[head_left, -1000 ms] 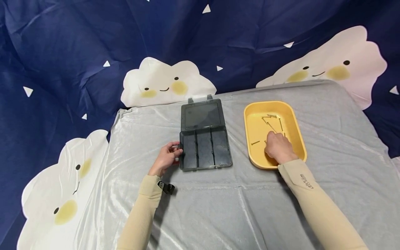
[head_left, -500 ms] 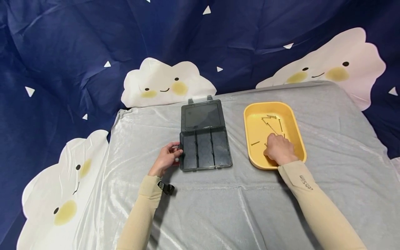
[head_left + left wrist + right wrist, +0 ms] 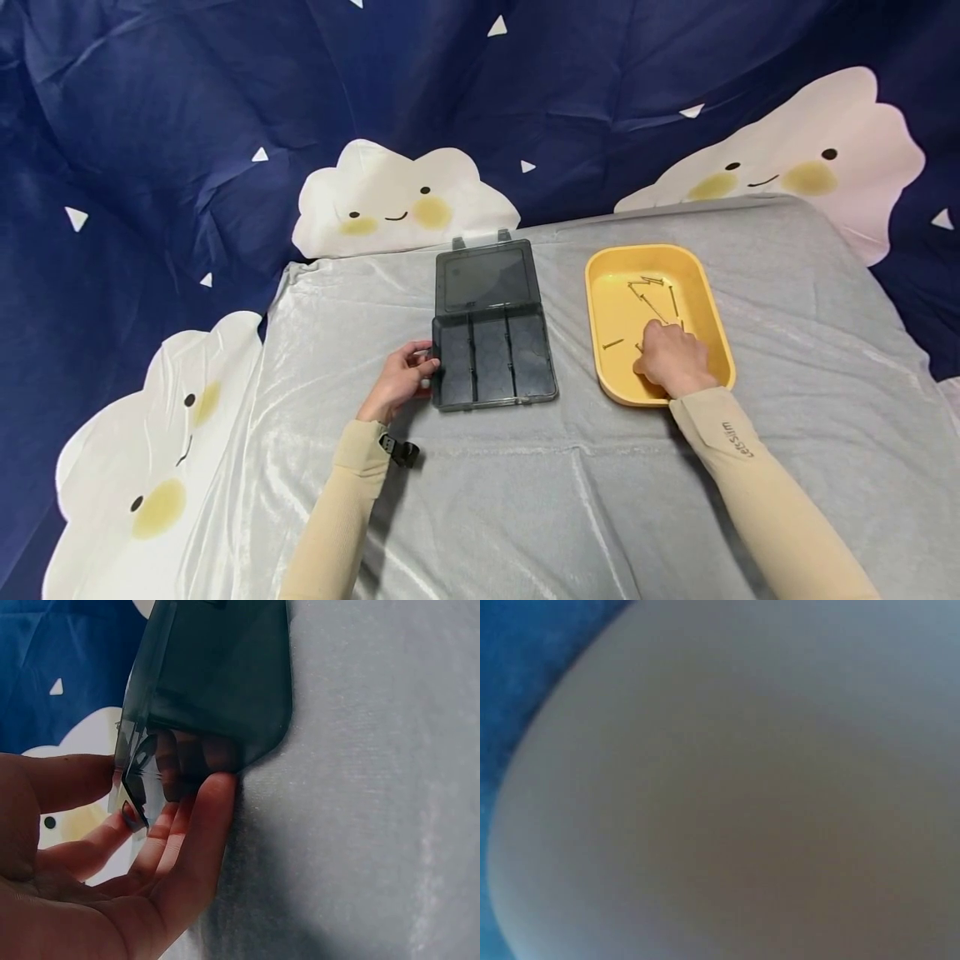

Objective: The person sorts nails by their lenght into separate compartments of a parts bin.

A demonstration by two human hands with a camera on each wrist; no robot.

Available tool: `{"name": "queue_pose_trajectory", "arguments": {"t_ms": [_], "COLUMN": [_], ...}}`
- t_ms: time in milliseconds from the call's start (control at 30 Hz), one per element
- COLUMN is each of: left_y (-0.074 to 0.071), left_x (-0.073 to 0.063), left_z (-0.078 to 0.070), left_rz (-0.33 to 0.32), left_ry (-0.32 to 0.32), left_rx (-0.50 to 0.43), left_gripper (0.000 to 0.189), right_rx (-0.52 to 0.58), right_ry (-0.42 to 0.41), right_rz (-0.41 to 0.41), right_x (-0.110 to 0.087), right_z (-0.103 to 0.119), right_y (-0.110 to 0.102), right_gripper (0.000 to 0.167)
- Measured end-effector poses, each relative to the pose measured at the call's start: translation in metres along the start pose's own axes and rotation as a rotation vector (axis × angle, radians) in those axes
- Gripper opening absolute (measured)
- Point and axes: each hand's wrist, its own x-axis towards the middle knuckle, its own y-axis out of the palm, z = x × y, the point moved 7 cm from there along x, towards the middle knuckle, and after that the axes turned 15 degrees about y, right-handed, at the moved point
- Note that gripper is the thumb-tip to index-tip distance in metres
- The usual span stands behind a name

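A dark translucent compartment box (image 3: 491, 358) lies on the cloth in the head view, its lid (image 3: 487, 277) folded back and several latch tabs along its edges. My left hand (image 3: 401, 379) holds the box's left side; in the left wrist view the thumb (image 3: 75, 780) is at the upper edge and the fingers bend against the side. Over in the yellow tray (image 3: 597, 367), my right hand (image 3: 675, 358) reaches down with bent fingers among thin screws (image 3: 654, 308). Its fingertips are hidden, so whether they pinch a screw does not show. The right wrist view is a blur.
Grey velvety cloth (image 3: 510, 500) covers the table under box and tray. Behind it hangs a dark blue curtain (image 3: 585, 83) with smiling clouds. One screw (image 3: 612, 343) lies apart at the tray's left side. A black strap (image 3: 401, 451) sits at the left wrist.
My right hand has shifted very slightly within the tray. The left hand and the box look the same, apart from a small drift of the whole view.
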Motion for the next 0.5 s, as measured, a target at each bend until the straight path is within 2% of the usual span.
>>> {"name": "queue_pose_trajectory", "arguments": {"t_ms": [167,400,500], "left_y": [-0.001,-0.006,-0.006], "left_x": [0.001,0.016,0.015], "left_z": [0.001,0.028,0.027], "left_rz": [0.003,-0.022,-0.028], "left_ry": [0.002,0.010,0.015], "left_rx": [-0.002,0.001,0.007], "left_gripper": [0.047,0.045,0.043], "right_rx": [0.003,0.016,0.030], "right_ry": [-0.018,-0.025,-0.024], "right_rz": [-0.012,-0.010,-0.007], "right_x": [0.000,0.001,0.000], "right_z": [0.000,-0.002,-0.003], "right_y": [-0.001,-0.002,-0.004], "right_gripper": [0.026,0.025,0.023]}}
